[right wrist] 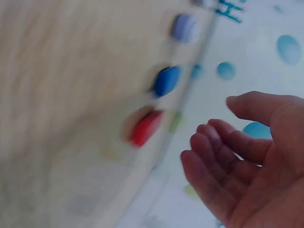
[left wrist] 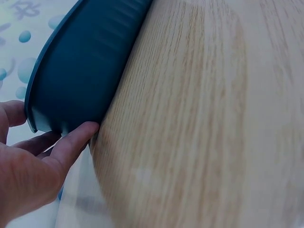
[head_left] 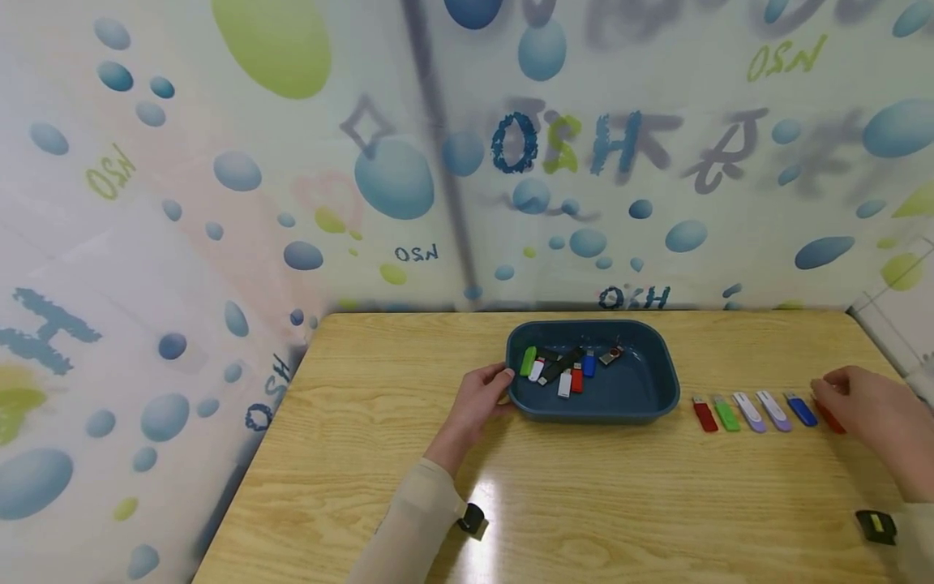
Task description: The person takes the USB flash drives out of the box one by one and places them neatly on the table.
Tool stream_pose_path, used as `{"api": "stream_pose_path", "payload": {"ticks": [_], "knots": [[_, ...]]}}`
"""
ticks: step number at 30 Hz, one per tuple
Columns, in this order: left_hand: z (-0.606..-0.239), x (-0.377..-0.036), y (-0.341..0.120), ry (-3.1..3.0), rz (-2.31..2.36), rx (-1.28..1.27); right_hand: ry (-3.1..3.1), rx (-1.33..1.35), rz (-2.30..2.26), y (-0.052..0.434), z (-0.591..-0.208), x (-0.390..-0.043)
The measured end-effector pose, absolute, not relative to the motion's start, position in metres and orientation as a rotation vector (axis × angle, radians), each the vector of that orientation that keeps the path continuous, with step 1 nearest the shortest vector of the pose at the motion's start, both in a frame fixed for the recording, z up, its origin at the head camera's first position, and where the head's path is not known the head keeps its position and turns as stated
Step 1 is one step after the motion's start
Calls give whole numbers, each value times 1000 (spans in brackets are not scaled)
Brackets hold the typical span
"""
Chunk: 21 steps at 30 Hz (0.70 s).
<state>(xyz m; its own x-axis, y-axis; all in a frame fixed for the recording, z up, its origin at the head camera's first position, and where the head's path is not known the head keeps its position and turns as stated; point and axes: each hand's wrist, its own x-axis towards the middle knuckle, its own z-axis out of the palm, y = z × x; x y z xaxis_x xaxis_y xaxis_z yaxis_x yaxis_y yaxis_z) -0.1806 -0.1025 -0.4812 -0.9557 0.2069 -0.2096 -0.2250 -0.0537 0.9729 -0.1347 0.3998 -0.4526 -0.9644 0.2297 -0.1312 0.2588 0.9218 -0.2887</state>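
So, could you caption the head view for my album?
Left hand gripping a blue tray of USB sticks, right hand near one end of a row of six more.

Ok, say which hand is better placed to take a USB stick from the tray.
Probably the right hand: it is empty, close to the rightmost red stick. The left hand holds the tray by its left end; though nearer the sticks inside, it would have to let go first.
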Motion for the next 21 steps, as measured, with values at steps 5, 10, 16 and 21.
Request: {"api": "stream_pose_path", "payload": {"ticks": [5, 10, 16, 21], "knots": [[-480, -181, -104, 1935, 2079, -25, 3119, 207, -512, 370, -432, -128], [-481, -181, -103, 1938, 2077, -30, 3204, 30, -571, 340, -412, -132], [-481, -182, -103, 1941, 2077, -24, 3206, -128, -625, 307, -402, -142], [-482, -181, -103, 1941, 2080, -31, 3209, -233, -663, 282, -401, -149]]}}
